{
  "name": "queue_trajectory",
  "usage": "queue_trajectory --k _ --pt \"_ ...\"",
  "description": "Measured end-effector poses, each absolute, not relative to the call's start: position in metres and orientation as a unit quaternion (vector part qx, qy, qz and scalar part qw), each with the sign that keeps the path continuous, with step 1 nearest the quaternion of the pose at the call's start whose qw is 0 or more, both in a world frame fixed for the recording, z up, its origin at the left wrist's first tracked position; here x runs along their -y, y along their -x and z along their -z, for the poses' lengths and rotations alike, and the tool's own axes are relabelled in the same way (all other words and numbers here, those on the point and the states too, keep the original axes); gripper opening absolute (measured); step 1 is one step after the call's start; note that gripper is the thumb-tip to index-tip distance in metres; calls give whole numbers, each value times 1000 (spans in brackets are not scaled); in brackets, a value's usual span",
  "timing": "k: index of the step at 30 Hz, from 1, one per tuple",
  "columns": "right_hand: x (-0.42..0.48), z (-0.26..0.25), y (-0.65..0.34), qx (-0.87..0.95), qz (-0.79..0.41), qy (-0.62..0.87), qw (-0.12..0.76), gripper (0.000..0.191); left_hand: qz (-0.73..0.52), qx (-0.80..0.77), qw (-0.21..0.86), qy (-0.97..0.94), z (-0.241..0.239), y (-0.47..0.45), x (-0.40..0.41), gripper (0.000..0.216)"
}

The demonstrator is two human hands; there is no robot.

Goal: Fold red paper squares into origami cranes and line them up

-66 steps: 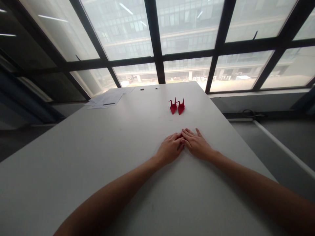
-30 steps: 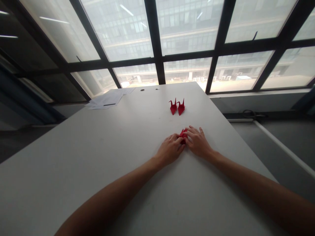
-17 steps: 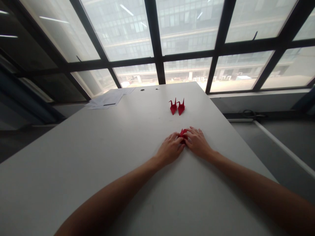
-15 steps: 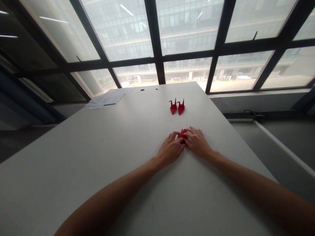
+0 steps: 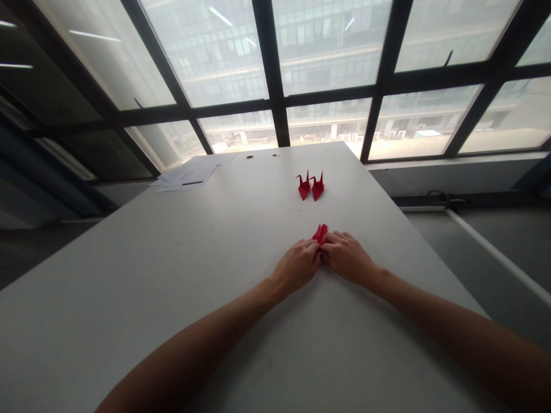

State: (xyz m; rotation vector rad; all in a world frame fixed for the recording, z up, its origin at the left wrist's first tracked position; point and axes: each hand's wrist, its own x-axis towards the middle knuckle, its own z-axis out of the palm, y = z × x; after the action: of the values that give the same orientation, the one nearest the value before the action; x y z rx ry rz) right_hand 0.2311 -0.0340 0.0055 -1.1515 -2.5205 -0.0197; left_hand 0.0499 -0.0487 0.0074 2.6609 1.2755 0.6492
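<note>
A piece of folded red paper [image 5: 320,234] with pointed tips is pinched at its near end between my two hands, over the white table. My left hand [image 5: 298,262] grips it from the left with curled fingers. From the right, my right hand [image 5: 346,256] holds it too, its fingers bent and close to the left ones. The paper's near part is hidden by the fingers. Beyond my hands stand two finished red paper cranes, a left crane [image 5: 303,188] and a right crane [image 5: 317,188], side by side.
Several white paper sheets [image 5: 185,174] lie at the table's far left, with a dark pen-like object [image 5: 191,183] on them. The white table [image 5: 172,258] ends at a right edge beside the floor. Large windows [image 5: 327,51] rise behind it.
Both hands have drawn in toward the near end of the folded red paper, fingers curled tighter. More of its far pointed part now shows. The two cranes have stayed in place.
</note>
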Motion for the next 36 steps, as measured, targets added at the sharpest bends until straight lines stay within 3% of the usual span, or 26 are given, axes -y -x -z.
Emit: queue_trajectory --k 10,17,26,30,36 --pt "49 -11 -223 912 76 387 116 24 -149 -433 -29 -889 3 -51 61 38" --pt "37 -5 -227 885 4 416 209 21 -181 -464 6 -867 -3 -53 59 23" --pt "19 8 -229 779 -38 494 385 24 -173 -474 -2 -863 -4 -53 57 21" --pt "16 10 -227 756 -36 535 376 36 -167 -461 -9 -871 -7 -51 57 19" --pt "14 9 -227 755 -52 540 368 34 -199 -419 10 -886 -5 -49 52 27"
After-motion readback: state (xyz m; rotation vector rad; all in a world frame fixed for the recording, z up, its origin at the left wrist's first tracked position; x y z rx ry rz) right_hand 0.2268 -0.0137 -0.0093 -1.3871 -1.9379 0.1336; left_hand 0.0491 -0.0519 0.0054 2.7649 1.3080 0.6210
